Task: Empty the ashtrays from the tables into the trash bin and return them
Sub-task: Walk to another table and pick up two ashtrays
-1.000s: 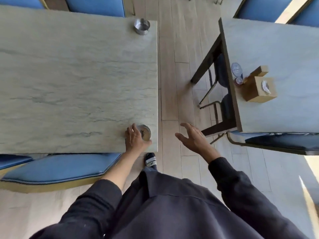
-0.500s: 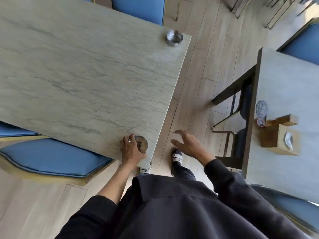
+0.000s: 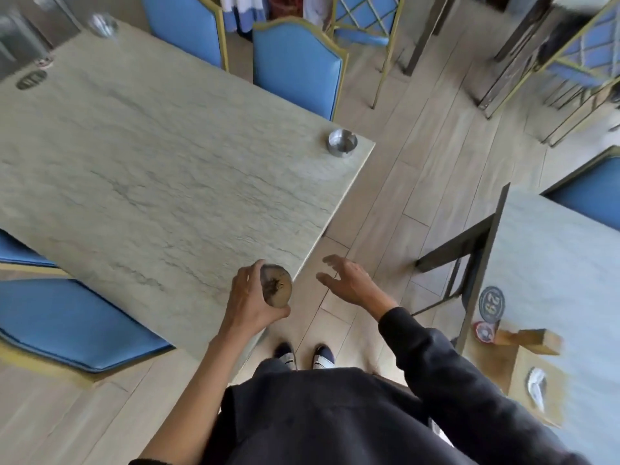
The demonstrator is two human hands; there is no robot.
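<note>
My left hand (image 3: 250, 303) grips the dirty ashtray (image 3: 277, 285) by its side wall, at the near corner of the big table (image 3: 161, 182). Ash and dark debris sit in its bowl. Whether its base rests on the tabletop or has lifted clear, I cannot tell. My right hand (image 3: 349, 282) is empty, fingers spread, over the floor at 3 o'clock from the ashtray, well apart from it.

Risks: the grip is one-handed and from the side, so any tilt in transit would likely spill ash on the floor or my shoes (image 3: 303, 355). The table edge lies close enough to clip the rim.

A second ashtray (image 3: 342, 142) stands at 1 o'clock, near the far corner; its contents cannot be made out. A blurred object at 11 o'clock may be a third. No trash bin is in view.
</note>
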